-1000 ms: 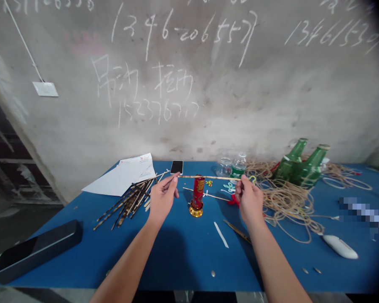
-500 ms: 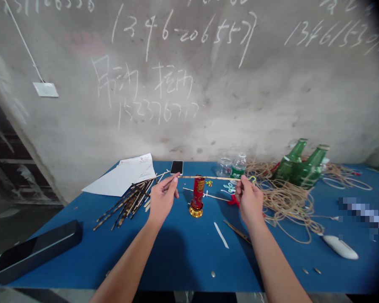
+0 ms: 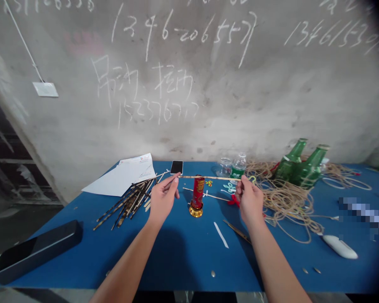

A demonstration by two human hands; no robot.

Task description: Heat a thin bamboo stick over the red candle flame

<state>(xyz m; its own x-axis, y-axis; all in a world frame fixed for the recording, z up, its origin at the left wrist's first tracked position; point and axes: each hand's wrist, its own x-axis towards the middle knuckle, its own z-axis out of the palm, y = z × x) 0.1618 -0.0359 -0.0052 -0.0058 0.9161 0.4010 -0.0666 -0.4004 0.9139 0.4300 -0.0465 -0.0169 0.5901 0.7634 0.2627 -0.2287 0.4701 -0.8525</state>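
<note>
above the middle of a blue table, a thin bamboo stick hangs level between both hands. the left hand pinches one end between thumb and forefinger, its other fingers curled in. the right hand pinches the far end, its fingertips pressed together on the stick. the stick crosses just over a red tube standing on a gold base, though whether the two touch cannot be told from this view. under the stick, a second thin stick lies on the table beside the tube. just left of the left hand sits a pile of dark-banded sticks, with white papers behind it. a red bow lies by the right hand, and past it spreads a heap of tan cord under two green bottles. a phone, a glass jar and a plastic water bottle stand along the far edge.
</note>
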